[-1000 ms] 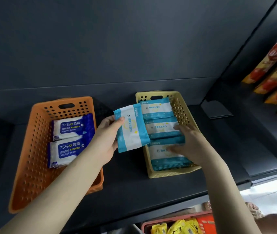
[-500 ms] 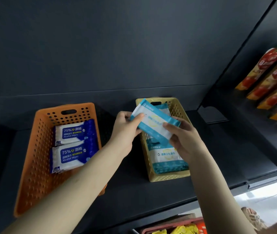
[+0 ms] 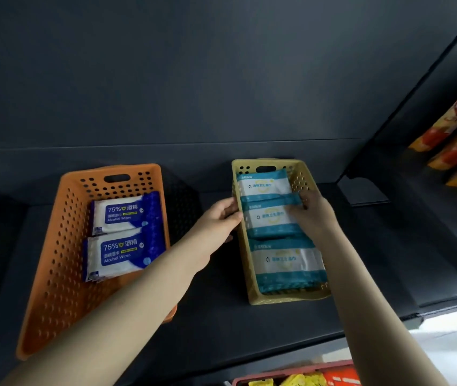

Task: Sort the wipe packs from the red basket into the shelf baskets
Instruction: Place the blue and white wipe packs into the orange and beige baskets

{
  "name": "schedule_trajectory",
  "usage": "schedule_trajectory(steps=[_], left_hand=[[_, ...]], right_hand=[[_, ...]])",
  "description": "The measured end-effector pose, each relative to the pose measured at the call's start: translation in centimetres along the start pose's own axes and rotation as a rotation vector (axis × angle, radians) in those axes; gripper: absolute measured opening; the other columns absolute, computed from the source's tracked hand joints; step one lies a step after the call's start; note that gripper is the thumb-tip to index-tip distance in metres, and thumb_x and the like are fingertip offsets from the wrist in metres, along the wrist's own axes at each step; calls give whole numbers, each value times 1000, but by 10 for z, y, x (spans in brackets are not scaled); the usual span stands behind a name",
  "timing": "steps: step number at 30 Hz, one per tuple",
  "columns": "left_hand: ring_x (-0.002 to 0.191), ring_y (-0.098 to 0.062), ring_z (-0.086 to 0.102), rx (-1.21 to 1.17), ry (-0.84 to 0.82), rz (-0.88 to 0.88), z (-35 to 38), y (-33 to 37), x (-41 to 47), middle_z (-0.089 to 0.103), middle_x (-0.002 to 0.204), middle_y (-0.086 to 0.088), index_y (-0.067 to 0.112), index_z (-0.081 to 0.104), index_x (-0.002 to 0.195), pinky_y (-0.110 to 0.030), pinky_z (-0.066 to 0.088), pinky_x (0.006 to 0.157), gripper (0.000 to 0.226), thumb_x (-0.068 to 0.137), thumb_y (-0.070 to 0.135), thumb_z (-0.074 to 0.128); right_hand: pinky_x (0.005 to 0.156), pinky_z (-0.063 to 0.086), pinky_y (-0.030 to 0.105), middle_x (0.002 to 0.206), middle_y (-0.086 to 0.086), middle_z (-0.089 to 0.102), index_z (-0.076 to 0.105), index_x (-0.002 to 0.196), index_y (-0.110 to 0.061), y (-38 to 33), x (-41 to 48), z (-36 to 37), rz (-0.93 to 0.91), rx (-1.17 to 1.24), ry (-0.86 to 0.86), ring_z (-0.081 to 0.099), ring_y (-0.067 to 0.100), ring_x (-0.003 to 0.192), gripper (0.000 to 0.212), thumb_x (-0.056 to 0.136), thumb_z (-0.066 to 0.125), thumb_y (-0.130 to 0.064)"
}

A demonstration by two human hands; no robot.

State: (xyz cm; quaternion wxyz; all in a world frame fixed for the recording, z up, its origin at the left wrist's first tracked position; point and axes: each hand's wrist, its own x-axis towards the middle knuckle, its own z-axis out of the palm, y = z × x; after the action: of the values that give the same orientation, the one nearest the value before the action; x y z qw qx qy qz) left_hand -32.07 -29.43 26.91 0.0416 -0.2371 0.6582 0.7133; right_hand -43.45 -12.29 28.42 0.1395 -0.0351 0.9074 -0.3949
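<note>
A teal and white wipe pack lies across the middle of the yellow shelf basket, between two like packs, one behind and one in front. My left hand grips the middle pack's left end at the basket's left wall. My right hand holds its right end with the fingers curled over it. To the left, the orange shelf basket holds two blue and white alcohol wipe packs. The red basket shows at the bottom edge with yellow packs inside.
Both baskets stand on a dark shelf with a dark back wall close behind. Red and yellow snack packs fill the neighbouring shelf at the right. A gap of bare shelf separates the two baskets.
Both hands have lowered the teal pack from above the yellow basket into its middle, between the other two packs. A second ago my left hand alone held it.
</note>
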Motion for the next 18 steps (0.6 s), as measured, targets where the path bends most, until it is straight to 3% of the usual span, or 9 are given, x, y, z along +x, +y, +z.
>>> schedule_trajectory(steps=[3, 5, 8, 12, 18], left_hand=[[117, -12, 57, -13, -17, -16, -2, -2, 1, 58, 131, 13, 32, 46, 140, -40, 47, 100, 45, 97, 20, 54], [116, -12, 58, -15, -17, -25, -2, -3, 3, 59, 130, 13, 32, 46, 140, -41, 48, 101, 46, 97, 20, 55], [115, -13, 59, -31, -12, -34, -3, -4, 4, 60, 128, 13, 31, 47, 138, -42, 48, 101, 45, 96, 19, 56], [113, -12, 60, -34, -2, -48, -3, -3, 5, 62, 124, 15, 32, 50, 135, -42, 48, 100, 43, 95, 18, 57], [109, -11, 62, 18, 20, -22, -1, 2, 2, 62, 125, 11, 29, 51, 135, -39, 50, 97, 41, 96, 16, 57]], right_hand=[[61, 54, 29, 95, -4, 66, 42, 126, -34, 7, -4, 7, -50, 32, -61, 66, 13, 80, 52, 84, 69, -22], [63, 54, 28, 105, 1, 67, 39, 132, -37, 12, -4, 9, -74, 33, -84, 67, 15, 85, 59, 85, 70, -23], [75, 54, 31, 122, 4, 55, 52, 126, -33, 15, -1, 8, -109, -139, -39, 62, 18, 95, 49, 82, 73, -32], [101, 44, 39, 132, 1, 46, 65, 118, -22, 14, -6, 12, -338, -353, 2, 47, 23, 120, 38, 82, 74, -30], [97, 41, 28, 131, 1, 48, 64, 118, -22, 11, -3, 12, -353, -321, -102, 47, 20, 120, 36, 83, 73, -27]])
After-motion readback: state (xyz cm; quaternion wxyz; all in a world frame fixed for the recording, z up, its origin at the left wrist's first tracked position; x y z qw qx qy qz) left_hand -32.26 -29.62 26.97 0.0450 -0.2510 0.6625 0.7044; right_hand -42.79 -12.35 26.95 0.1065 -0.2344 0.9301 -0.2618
